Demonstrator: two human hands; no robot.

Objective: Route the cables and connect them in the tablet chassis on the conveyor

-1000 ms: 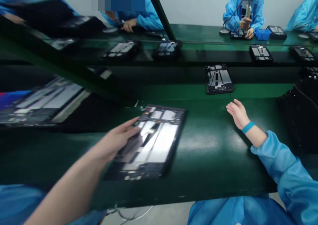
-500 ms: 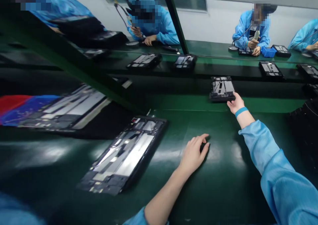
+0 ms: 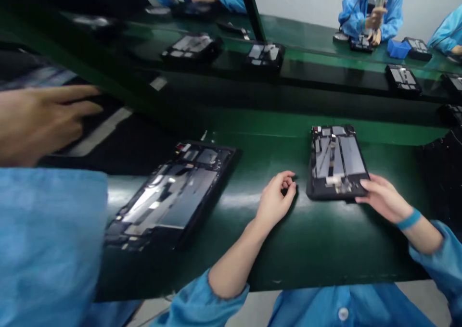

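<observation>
My right hand [image 3: 386,197] grips the lower right corner of an opened tablet [image 3: 341,156], thumb on top. The tablet's inner side faces up, with grey panels, a ribbon cable and a small circuit board at the near end. Its far end points away from me. My left hand [image 3: 276,197] rests on the green table just left of this tablet, apart from it, with the fingers loosely curled in and nothing visible in them. Farther left, a larger-looking opened tablet [image 3: 173,197] lies at a slant on the table.
At the left edge a co-worker's hand [image 3: 39,120] and blue sleeve [image 3: 50,235] reach in beside a slanted green post [image 3: 90,72]. Several opened tablets stand along the shelf, one tablet [image 3: 265,55] near the upright. Dark stacked items [image 3: 442,182] stand at the right.
My right hand has drawn the tablet from the far side toward me. My left hand's fingers have curled in. A co-worker's hand and sleeve have come in at the left. The view has tilted down.
</observation>
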